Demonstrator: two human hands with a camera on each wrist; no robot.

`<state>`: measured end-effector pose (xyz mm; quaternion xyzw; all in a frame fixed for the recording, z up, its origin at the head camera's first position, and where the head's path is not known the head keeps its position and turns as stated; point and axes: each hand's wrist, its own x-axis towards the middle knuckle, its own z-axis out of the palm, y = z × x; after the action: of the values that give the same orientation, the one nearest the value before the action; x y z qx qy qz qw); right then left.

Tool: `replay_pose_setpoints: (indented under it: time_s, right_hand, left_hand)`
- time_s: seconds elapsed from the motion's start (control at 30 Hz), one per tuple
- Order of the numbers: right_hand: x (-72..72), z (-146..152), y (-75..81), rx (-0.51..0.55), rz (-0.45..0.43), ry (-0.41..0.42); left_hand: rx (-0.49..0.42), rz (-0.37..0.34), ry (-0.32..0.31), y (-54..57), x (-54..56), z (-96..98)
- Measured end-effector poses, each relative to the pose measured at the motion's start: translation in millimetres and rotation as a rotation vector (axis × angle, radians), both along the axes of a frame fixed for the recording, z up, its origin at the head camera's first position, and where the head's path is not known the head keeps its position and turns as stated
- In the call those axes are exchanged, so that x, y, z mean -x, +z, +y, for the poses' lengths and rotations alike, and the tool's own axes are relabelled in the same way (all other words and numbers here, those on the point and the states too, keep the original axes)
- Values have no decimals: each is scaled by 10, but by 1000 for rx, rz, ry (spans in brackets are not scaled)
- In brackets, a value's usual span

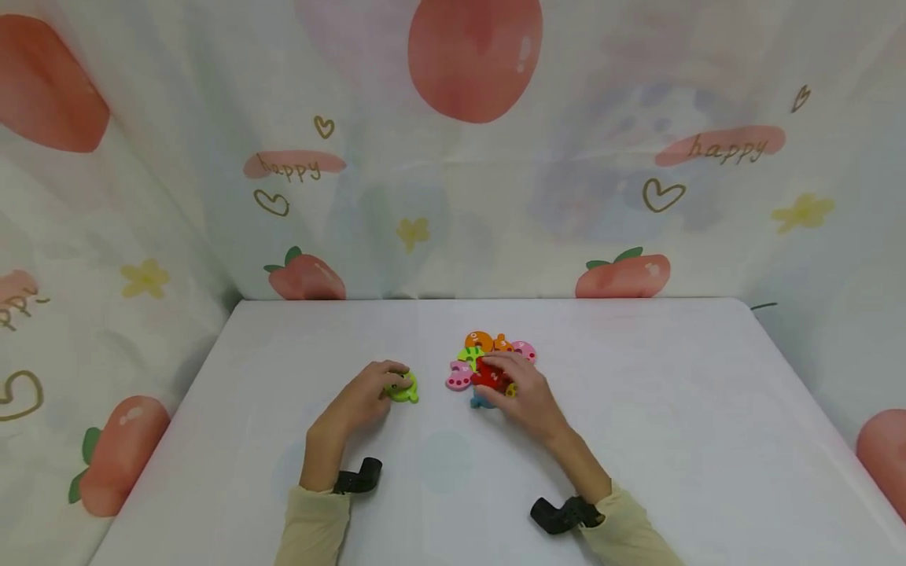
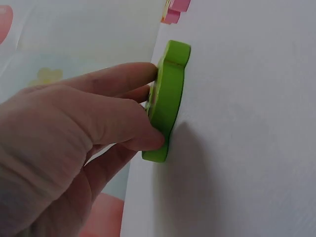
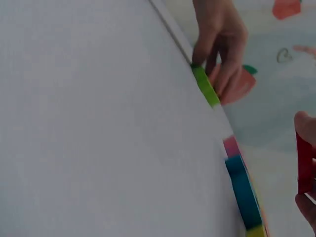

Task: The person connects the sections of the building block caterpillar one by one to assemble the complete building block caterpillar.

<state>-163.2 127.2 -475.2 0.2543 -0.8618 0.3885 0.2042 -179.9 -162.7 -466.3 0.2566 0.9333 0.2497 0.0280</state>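
My left hand (image 1: pixel 362 397) pinches a thick light-green animal-shaped piece (image 2: pixel 170 94) on the white table. In the left wrist view its thumb lies on the near edge and fingertips touch the upper face. My right hand (image 1: pixel 527 397) holds a red flat piece (image 3: pixel 304 165) between thumb and fingers, raised over a cluster of colourful pieces. In that cluster are an orange round piece (image 1: pixel 478 339), a pink spotted piece (image 1: pixel 458 377) and a blue piece (image 3: pixel 244 192). The right hand hides part of the cluster.
A white table (image 1: pixel 672 409) spreads around both hands. Behind it hangs a pale curtain (image 1: pixel 439 173) printed with fruit, hearts and flowers. Another pink piece (image 1: pixel 524 350) lies at the cluster's right, and a yellow piece (image 3: pixel 256 231) at its near side.
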Motion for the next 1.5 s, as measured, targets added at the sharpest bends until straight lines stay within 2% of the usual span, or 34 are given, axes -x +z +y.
replay_pose_setpoints:
  time_s: [0.07, 0.2, 0.33, 0.43, 0.63, 0.8, 1.17, 1.37, 1.5]
  right_hand:
    - [-35, -188, 13, -15, 10, 46]
    - [-52, -519, -35, -64, -13, 84]
    - [-52, -727, -111, -98, -106, 77]
    - [-58, -807, -119, -90, -167, 61]
    - [-41, -926, -129, -107, -247, 1]
    - [-47, -987, -141, -128, -288, -15]
    - [-74, -1061, -169, -164, -304, -61]
    - [-82, -1088, -178, -155, -304, -58]
    - [-79, -1102, -189, -156, -304, -58]
  left_hand:
    - [-6, -11, -8, 2, 2, -17]
    - [-13, -53, 11, 37, -6, -24]
    - [-19, -95, 21, 71, -14, -7]
    - [-27, -92, 14, 77, -5, 3]
    - [-32, -31, -18, 75, 15, -12]
    - [-31, 6, -52, 50, 21, -39]
    - [-2, 15, -53, 38, 21, -41]
    - [10, 43, -61, 51, 14, -44]
    - [-10, 38, -42, 44, 3, -47]
